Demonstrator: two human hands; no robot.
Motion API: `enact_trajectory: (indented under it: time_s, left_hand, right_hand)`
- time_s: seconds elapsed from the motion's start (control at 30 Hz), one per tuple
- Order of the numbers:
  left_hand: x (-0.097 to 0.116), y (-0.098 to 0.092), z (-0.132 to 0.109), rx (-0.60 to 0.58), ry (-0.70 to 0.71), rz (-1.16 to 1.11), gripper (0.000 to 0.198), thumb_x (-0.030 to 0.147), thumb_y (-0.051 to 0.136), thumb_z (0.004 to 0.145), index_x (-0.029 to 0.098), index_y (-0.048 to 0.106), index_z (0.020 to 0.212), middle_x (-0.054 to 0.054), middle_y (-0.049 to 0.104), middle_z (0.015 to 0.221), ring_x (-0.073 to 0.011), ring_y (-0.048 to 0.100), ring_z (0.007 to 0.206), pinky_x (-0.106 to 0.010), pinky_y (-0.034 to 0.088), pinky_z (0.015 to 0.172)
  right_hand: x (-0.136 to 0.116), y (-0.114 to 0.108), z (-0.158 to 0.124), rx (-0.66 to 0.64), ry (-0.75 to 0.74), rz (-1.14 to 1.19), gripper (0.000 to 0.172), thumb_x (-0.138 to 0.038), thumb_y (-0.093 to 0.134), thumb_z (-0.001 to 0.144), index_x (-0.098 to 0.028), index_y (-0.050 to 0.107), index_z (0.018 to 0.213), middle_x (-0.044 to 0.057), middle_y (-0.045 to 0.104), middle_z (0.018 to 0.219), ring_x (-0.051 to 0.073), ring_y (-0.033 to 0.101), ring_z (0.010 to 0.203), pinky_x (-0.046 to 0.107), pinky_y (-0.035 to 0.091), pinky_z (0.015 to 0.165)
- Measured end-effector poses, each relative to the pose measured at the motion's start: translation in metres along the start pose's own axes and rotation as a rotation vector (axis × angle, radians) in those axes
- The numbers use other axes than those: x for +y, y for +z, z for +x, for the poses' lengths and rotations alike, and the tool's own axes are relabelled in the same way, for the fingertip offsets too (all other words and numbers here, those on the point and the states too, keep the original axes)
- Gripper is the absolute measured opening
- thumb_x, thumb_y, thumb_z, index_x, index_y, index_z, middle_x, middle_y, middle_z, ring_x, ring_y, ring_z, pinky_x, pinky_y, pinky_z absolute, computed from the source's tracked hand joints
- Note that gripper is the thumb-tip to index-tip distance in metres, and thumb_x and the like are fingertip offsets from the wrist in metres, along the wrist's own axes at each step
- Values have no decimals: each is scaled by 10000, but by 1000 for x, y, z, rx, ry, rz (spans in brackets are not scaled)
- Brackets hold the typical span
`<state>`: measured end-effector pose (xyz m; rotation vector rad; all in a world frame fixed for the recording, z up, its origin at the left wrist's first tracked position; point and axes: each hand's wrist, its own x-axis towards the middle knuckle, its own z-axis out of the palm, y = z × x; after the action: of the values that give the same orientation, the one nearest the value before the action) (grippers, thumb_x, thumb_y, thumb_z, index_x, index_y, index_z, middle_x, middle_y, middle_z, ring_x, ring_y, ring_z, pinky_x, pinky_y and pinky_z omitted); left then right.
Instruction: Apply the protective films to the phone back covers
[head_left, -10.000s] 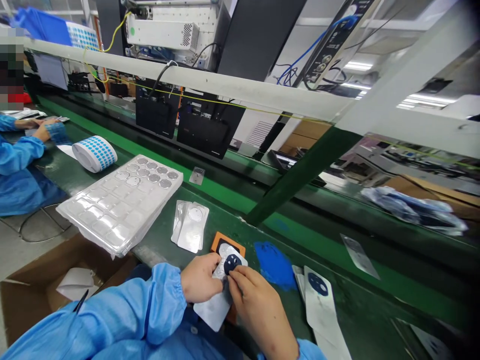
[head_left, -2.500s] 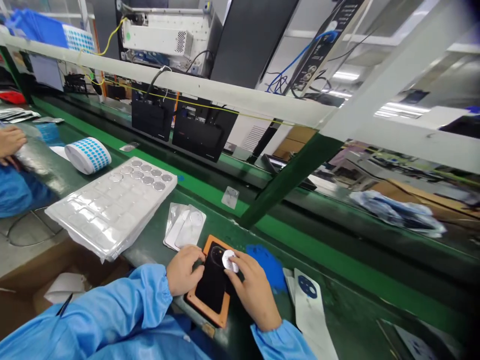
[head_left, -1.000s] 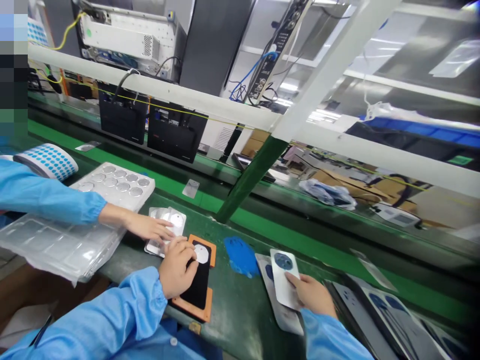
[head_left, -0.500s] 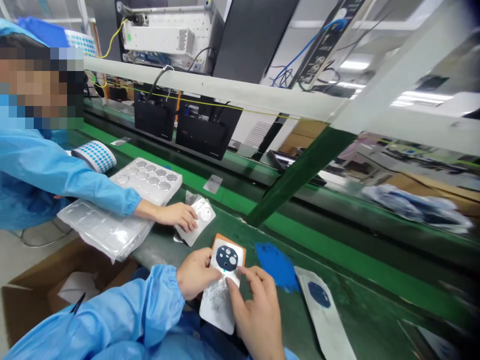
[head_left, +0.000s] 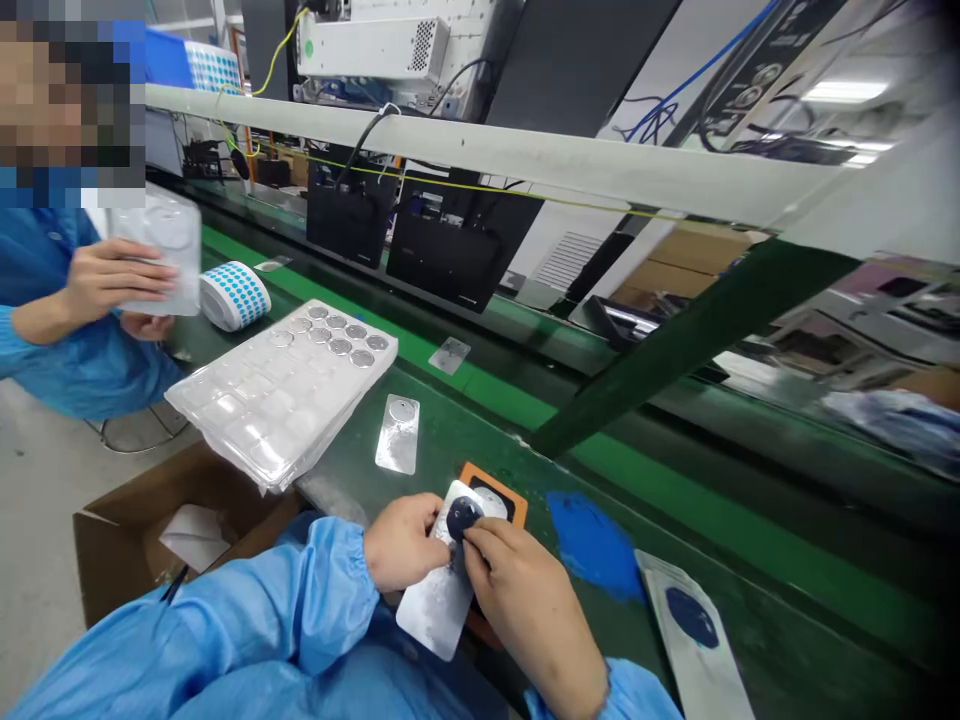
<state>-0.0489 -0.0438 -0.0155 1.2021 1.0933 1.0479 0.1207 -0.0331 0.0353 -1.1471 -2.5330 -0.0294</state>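
My left hand point(head_left: 405, 543) is closed on the edge of a silver phone-shaped plate point(head_left: 435, 612), thumb on its face. Near the plate's upper end is a dark blue round sticker point(head_left: 463, 515) with small holes. My right hand point(head_left: 521, 590) reaches over from the right, thumb and forefinger pinched at the sticker's lower right edge. Whether the sticker's edge is lifted, I cannot tell. The plate is tilted above an orange fixture point(head_left: 517, 508), which shows a pale round part and is partly hidden by the plate and my hand.
A silver plate point(head_left: 398, 436) lies on the green bench beside a clear plastic tray point(head_left: 259, 390) with round pieces. A blue patch point(head_left: 592, 545) and a pale strip point(head_left: 712, 665) bearing a dark round sticker lie right. A co-worker's hand point(head_left: 116, 280) holds clear sheets by a dotted roll point(head_left: 236, 295).
The silver plate has shifted off the orange fixture and tilted, uncovering part of it. My right fingers have closed at the sticker. The co-worker's hand has withdrawn from the plates, leaving one there.
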Motion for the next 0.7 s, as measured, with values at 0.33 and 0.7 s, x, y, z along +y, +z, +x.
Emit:
enact_trajectory:
  time_s: [0.33, 0.7]
  left_hand:
    - [1, 5, 0, -9, -3, 103, 346, 70, 578, 675, 138, 672, 1001, -8, 695, 826, -150, 606, 737, -217, 425, 644]
    - [-4, 12, 1, -20, 9, 130, 307, 81, 570, 689, 157, 662, 972, -12, 701, 857, -172, 624, 791, -249, 472, 718]
  right_hand:
    - [5, -2, -3, -65, 32, 22, 174, -195, 518, 928, -213, 689, 901, 44, 704, 933, 192, 658, 856, 323, 510, 794]
    - [4, -1, -14, -84, 67, 50, 155, -200, 524, 931, -205, 679, 937, 55, 692, 975, 202, 644, 888, 339, 496, 840]
